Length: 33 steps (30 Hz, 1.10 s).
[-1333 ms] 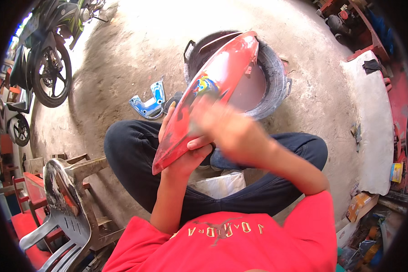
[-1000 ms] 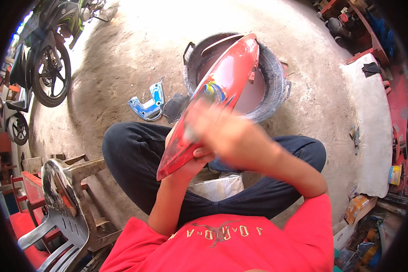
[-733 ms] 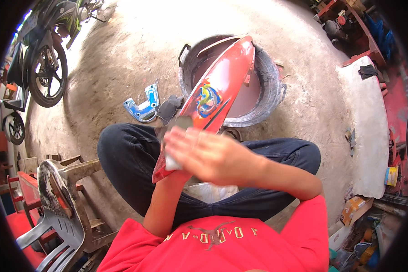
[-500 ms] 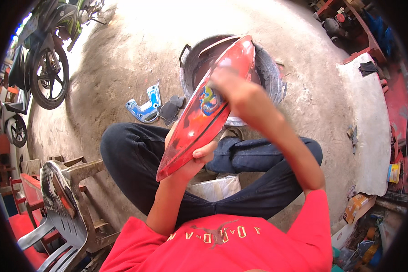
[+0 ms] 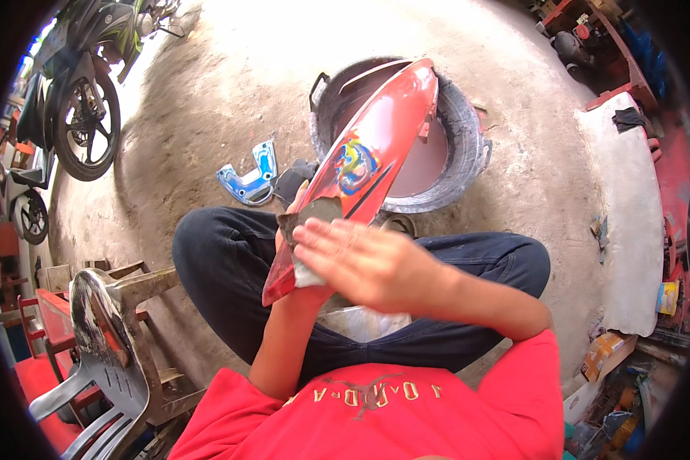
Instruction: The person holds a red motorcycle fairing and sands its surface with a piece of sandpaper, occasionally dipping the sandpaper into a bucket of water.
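A long, pointed red motorcycle body panel [image 5: 395, 107] slants across my lap, its far end over a basin. A colourful sticker [image 5: 356, 165] and dark scuffs mark its glossy face. My left hand [image 5: 308, 296] grips the panel's near part from beneath; most of its fingers are hidden behind it. My right hand [image 5: 368, 261] lies over the near part, fingers together, pressing a dark grey sheet of sandpaper [image 5: 320, 208] against the surface. A pale corner of that sheet shows below the fingers.
The wide dark basin [image 5: 456, 165] holds murky reddish water. Left of it lie a blue-and-white panel piece [image 5: 249, 175] and a dark pad [image 5: 293, 182]. A worn plastic chair [image 5: 111, 345] stands at left, with a motorcycle [image 5: 84, 107] behind. A white slab [image 5: 629, 222] runs along the right.
My right hand has swept from the panel's middle down toward its near end, bringing the sandpaper into view and uncovering the sticker. The left hand and panel have barely moved.
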Motion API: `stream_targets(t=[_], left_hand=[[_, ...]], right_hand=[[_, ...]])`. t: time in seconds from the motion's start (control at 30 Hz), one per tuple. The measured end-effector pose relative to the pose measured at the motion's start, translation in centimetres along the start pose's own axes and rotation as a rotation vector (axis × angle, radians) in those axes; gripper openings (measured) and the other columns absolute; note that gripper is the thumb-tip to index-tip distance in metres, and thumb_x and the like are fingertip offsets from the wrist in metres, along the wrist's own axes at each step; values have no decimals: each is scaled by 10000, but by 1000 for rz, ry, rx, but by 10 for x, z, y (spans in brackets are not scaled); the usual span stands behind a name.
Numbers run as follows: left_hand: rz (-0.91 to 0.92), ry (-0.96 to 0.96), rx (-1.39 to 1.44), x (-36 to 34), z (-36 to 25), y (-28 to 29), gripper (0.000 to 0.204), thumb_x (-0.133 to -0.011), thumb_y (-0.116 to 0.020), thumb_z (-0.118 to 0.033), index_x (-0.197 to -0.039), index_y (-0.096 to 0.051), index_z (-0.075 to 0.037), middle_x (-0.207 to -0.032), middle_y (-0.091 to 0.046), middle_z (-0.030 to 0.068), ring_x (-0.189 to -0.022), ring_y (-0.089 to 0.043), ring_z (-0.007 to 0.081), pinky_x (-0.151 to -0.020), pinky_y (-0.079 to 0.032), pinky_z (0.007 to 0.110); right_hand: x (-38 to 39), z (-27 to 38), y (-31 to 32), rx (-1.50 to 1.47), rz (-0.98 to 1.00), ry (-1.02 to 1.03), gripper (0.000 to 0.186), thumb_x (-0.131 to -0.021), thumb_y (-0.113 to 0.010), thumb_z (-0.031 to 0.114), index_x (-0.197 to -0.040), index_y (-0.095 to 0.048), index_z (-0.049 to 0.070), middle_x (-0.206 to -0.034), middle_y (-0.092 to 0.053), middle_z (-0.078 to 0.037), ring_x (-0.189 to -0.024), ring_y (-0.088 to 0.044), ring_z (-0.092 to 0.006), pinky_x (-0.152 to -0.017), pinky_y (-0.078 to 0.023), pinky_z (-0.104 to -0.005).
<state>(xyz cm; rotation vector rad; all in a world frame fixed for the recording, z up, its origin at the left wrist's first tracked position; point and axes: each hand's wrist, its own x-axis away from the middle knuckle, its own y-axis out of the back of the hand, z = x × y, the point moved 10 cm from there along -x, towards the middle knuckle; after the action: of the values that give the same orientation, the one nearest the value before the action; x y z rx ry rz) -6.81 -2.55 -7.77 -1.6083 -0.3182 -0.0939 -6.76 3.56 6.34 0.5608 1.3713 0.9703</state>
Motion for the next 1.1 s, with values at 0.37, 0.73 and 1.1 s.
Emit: stream_targets(t=[0.37,0.73,1.1], left_hand=[[-521,-65,389,21,6,34,384,-1111,-433,-424,-1325,-601,-154,-1198,-694,71,-637,-516,210,-574,-417,306],[-46,93,-9,8,8,-12,433,-1115,-386,-506,-1288,-577,-157,-1143,-692,56,-537,-463,172,-464,-323,276],[-263,-5,132,10,5,-5,478,-1106,-398,-525,-1363,-571,-161,-1196,-691,77,-555,-466,175,-497,-339,299]], right_hand=[[-4,-7,0,1,65,-25,463,-906,-660,117,-1352,-653,-9,-1396,-678,-192,-1298,-670,-298,-1102,-540,-434],[-1,-46,4,13,-17,-137,410,-904,-636,57,-1308,-665,-9,-1347,-698,-187,-1234,-697,-337,-1033,-578,-414],[6,-41,7,-50,-2,-84,455,-902,-686,144,-1337,-652,15,-1389,-686,-172,-1279,-682,-309,-1074,-560,-452]])
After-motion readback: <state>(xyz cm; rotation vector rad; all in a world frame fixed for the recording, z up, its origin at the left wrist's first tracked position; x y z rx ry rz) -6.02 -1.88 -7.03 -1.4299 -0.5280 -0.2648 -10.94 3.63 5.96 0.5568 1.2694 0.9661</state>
